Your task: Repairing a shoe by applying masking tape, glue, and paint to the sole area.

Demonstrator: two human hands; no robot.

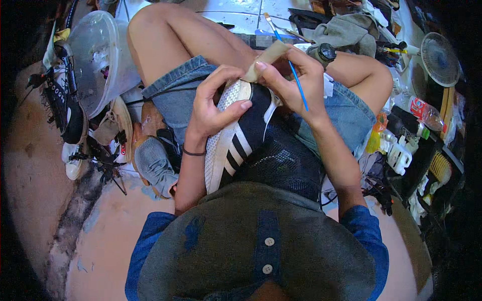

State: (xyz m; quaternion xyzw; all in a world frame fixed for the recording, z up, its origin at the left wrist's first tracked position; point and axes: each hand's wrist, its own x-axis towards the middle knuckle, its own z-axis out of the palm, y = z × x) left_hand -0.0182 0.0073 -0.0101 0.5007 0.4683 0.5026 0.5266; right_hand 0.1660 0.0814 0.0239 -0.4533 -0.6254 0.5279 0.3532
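Head view: left hand (211,108) grips the black-and-white shoe (238,145) over the lap, its long axis pointing away from the body. Right hand (296,83) pinches the tan strip (273,54) by the shoe's far end, blue brush (299,89) tucked in too.

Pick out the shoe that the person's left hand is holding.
The black shoe with slanted white stripes, gripped by the left hand; the grey shoe and others are off to the left, untouched.

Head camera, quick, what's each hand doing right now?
Left hand: closed around the end of the black sneaker with white stripes.
Right hand: closed, pinching a beige strip, with a blue-handled paintbrush apparently tucked in its grip.
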